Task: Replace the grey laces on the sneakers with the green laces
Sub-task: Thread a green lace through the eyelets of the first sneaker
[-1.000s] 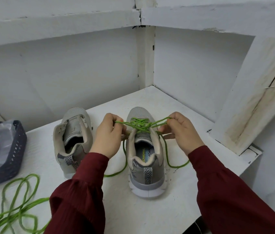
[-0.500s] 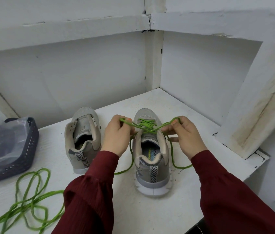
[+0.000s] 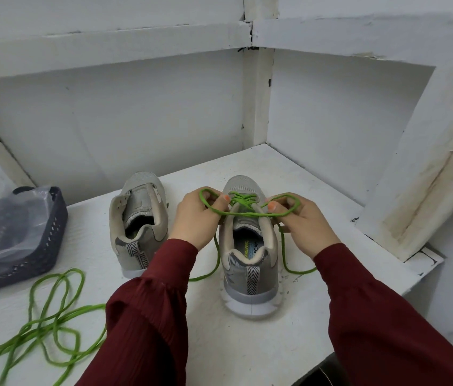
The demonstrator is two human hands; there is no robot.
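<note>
Two grey sneakers stand on the white shelf, heels toward me. The right sneaker (image 3: 249, 263) is threaded with a green lace (image 3: 243, 214) across its eyelets. My left hand (image 3: 197, 221) pinches a loop of that lace at the shoe's left side. My right hand (image 3: 303, 222) pinches a second loop at the right side, and the two loops cross over the tongue. The lace's loose ends trail down on both sides of the shoe. The left sneaker (image 3: 139, 221) has no lace in it. A second green lace (image 3: 50, 316) lies tangled on the shelf at the lower left.
A dark perforated basket (image 3: 33, 254) holding a clear plastic bag sits at the far left. White walls close the shelf (image 3: 317, 196) at the back and right, with a slanted white beam (image 3: 425, 174) on the right. The shelf's front edge drops off at lower right.
Both hands have drawn apart a little and pulled the green loops wider across the tongue. The view has shifted, so the basket and loose lace sit further right.
</note>
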